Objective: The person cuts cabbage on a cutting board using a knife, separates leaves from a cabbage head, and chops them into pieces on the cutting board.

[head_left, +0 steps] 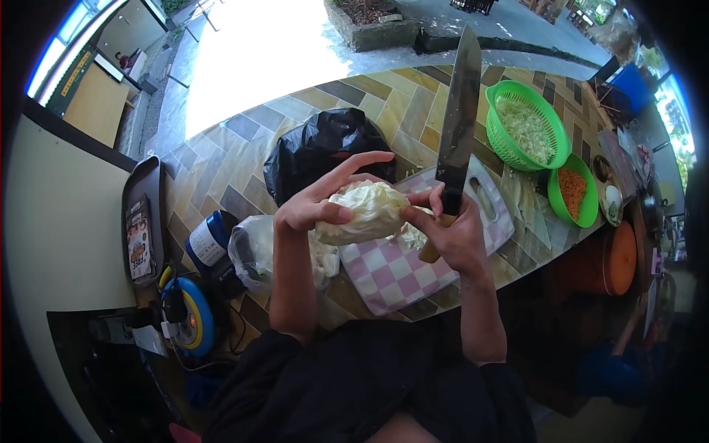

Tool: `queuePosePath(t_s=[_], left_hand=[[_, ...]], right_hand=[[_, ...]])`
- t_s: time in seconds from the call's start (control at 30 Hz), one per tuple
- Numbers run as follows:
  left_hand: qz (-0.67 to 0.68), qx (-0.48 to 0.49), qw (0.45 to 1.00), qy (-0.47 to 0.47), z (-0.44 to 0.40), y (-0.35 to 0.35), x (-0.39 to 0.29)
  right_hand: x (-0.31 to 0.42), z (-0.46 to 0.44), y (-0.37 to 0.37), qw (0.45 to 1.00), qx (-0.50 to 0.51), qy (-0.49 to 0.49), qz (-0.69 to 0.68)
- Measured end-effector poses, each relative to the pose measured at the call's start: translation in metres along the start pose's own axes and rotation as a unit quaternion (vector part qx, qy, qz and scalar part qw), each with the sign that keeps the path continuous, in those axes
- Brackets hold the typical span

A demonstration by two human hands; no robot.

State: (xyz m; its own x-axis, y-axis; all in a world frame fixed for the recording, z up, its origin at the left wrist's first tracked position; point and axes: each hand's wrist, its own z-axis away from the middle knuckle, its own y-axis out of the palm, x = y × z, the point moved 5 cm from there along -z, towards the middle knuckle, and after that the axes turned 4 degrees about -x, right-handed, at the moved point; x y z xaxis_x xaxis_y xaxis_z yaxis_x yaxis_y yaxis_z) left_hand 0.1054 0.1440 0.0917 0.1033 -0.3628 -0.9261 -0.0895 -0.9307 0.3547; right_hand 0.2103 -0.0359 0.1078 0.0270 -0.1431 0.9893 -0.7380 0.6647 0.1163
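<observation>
A pale piece of cabbage (pixel 363 213) is held up over the near left part of the pink-and-white checkered cutting board (pixel 399 269). My left hand (pixel 314 203) grips the cabbage from its left side, with the index finger stretched out above it. In my right hand (pixel 456 235) is a large knife (pixel 458 111), its blade pointing up and away; the thumb and fingertips of that hand also touch the cabbage's right end. Shredded cabbage (pixel 412 237) lies on the board beneath, partly hidden by my hands.
Behind my left hand sits a black plastic bag (pixel 325 151), with a clear bag (pixel 255 247) nearer me. At right stand a green colander (pixel 557 136) of shredded cabbage and a green bowl (pixel 588 210) of orange shreds. A dark tray (pixel 146 173) is far left.
</observation>
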Motion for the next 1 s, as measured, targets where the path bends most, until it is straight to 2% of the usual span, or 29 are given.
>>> queuePosePath(t_s=[0.1, 0.2, 0.3, 0.4, 0.5, 0.6, 0.9, 1.0], left_hand=[[0.001, 0.012, 1.000, -0.009, 0.003, -0.004, 0.002], [-0.015, 0.039, 0.999, -0.007, 0.004, -0.003, -0.001], [-0.039, 0.035, 0.999, -0.010, 0.003, -0.005, 0.000], [-0.053, 0.029, 0.998, 0.011, 0.002, -0.002, -0.002], [-0.099, 0.029, 0.994, 0.022, 0.004, -0.002, -0.006], [-0.110, 0.043, 0.993, 0.003, 0.007, 0.001, -0.009], [-0.079, 0.078, 0.993, 0.038, 0.004, 0.017, -0.013], [-0.072, 0.088, 0.992, 0.061, 0.004, 0.020, -0.012]], right_hand=[[0.006, 0.005, 0.008, 1.000, -0.001, 0.010, 0.021], [-0.010, 0.003, -0.002, 0.998, -0.036, 0.039, -0.017], [-0.006, 0.006, 0.005, 0.997, -0.065, 0.017, -0.024], [-0.002, 0.011, 0.013, 0.998, -0.056, -0.019, -0.019], [-0.006, 0.017, 0.017, 0.999, -0.025, -0.001, -0.025], [-0.013, 0.022, 0.013, 0.997, -0.063, -0.022, 0.028], [-0.001, 0.025, 0.005, 0.986, -0.151, -0.070, 0.007], [0.003, 0.028, 0.005, 0.985, -0.164, -0.049, -0.036]])
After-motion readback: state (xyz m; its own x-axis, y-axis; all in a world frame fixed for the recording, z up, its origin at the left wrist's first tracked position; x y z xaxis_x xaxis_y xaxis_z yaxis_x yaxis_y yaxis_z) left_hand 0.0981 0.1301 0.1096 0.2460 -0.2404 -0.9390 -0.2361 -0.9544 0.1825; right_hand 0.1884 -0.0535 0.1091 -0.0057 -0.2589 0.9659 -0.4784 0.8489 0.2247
